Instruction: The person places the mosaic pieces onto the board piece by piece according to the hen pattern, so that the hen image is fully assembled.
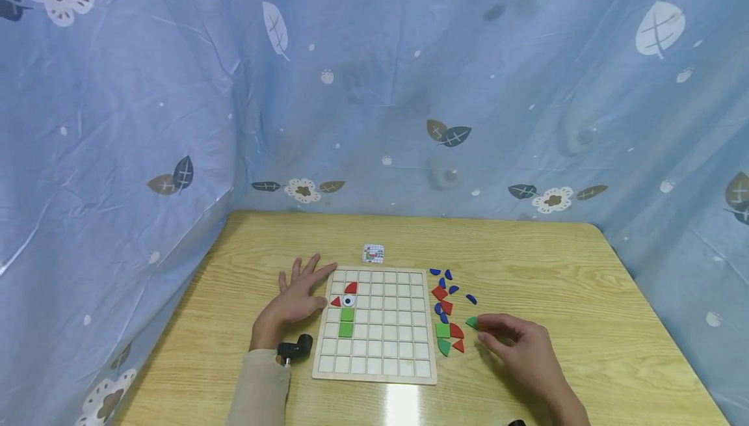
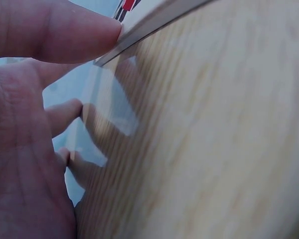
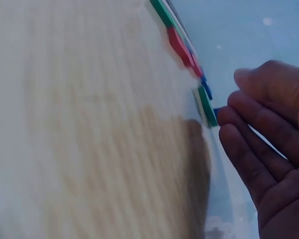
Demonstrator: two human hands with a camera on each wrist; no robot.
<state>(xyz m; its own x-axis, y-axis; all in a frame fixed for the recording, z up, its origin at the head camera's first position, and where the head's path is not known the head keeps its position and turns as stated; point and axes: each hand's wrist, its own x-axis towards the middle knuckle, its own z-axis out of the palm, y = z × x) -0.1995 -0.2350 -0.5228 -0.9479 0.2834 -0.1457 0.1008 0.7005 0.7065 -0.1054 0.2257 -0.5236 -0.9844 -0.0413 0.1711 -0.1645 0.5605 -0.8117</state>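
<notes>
My left hand [image 1: 296, 299] lies with spread fingers along the left side of a white grid board [image 1: 383, 382]. Its thumb [image 2: 79, 35] rests at the board's edge, and its index fingertip is at the far left corner. On the board are a red quarter-circle [image 1: 351, 287], a red triangle [image 1: 335, 301], a white tile with an eye [image 1: 348, 300] and two green squares [image 1: 346, 329]. My right hand [image 1: 521, 348] is over the table to the right, its fingertips right at a green quarter-circle [image 1: 471, 322]. In the right wrist view the thumb stands apart from that green piece [image 3: 205, 106].
Between board and right hand lie loose pieces: several blue segments [image 1: 471, 298], red pieces [image 1: 439, 292], a green square [image 1: 443, 330] and another green quarter-circle [image 1: 444, 346]. A small picture card [image 1: 373, 253] lies beyond the board. Blue patterned cloth [image 1: 374, 120] surrounds the wooden table [image 1: 526, 250].
</notes>
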